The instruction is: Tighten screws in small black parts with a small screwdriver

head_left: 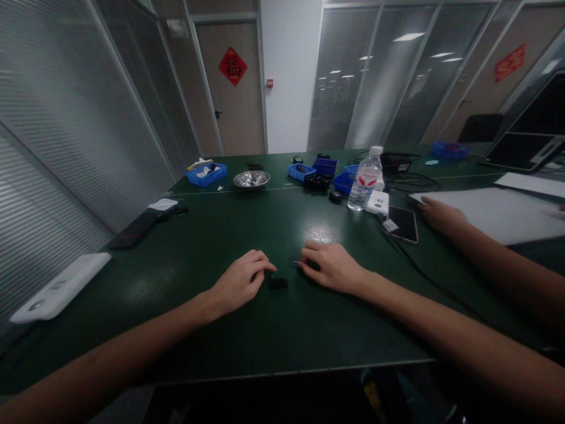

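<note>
My left hand (242, 281) rests on the table with the index finger stretched out and the thumb apart from it. Its index fingertip is at a tiny greenish piece (273, 275), too small to name. Just below that fingertip lies a small black part (278, 283) on the green tabletop. To the right, my right hand (329, 265) is closed round what look like tweezers (295, 264); two thin metal tips point left toward the black part, apart from it. The rest of the tweezers is hidden by the fingers.
Another person's hand (444, 217) lies on white sheets (507, 215) at right. Nearby are a phone (402, 225), a water bottle (366, 179) and a cable (419, 271). Farther back stand blue trays (301, 172) and a metal bowl (251, 180). A white device (62, 287) sits at left.
</note>
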Action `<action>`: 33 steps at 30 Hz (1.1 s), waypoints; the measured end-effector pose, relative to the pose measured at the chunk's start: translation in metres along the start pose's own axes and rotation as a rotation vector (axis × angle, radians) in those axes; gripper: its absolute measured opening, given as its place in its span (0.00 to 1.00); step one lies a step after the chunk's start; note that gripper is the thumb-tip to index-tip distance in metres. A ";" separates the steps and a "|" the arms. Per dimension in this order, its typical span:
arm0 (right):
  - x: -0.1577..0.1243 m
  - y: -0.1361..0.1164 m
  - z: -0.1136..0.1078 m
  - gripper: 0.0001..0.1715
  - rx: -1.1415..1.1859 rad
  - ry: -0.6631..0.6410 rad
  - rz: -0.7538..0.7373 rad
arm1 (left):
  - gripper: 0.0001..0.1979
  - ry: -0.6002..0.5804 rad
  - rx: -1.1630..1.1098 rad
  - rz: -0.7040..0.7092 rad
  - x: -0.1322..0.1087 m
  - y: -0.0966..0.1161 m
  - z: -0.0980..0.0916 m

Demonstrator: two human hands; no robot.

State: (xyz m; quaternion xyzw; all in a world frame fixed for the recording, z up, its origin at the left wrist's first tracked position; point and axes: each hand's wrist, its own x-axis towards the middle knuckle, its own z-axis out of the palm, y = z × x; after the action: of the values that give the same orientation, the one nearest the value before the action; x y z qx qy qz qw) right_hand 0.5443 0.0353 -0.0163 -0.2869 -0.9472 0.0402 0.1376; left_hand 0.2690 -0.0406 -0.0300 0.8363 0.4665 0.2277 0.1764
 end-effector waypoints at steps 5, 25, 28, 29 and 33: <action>0.000 -0.001 -0.001 0.11 -0.003 -0.007 -0.002 | 0.20 0.007 0.020 0.033 0.001 0.003 -0.001; -0.001 -0.001 -0.004 0.11 -0.001 -0.014 -0.002 | 0.18 -0.009 -0.013 0.053 0.001 0.013 -0.004; 0.000 -0.001 -0.003 0.12 -0.022 -0.003 0.001 | 0.16 -0.026 0.000 0.041 0.000 0.020 -0.005; 0.000 0.000 -0.002 0.12 -0.032 0.006 0.003 | 0.16 -0.028 0.004 0.035 0.000 0.022 -0.004; 0.001 0.002 0.003 0.11 -0.049 0.040 0.002 | 0.21 -0.047 0.044 0.048 0.000 0.026 -0.001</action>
State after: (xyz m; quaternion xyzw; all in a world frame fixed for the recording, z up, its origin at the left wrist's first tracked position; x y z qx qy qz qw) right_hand 0.5437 0.0377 -0.0188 -0.2919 -0.9447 0.0112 0.1492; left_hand 0.2870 -0.0540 -0.0160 0.8560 0.4470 0.2020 0.1633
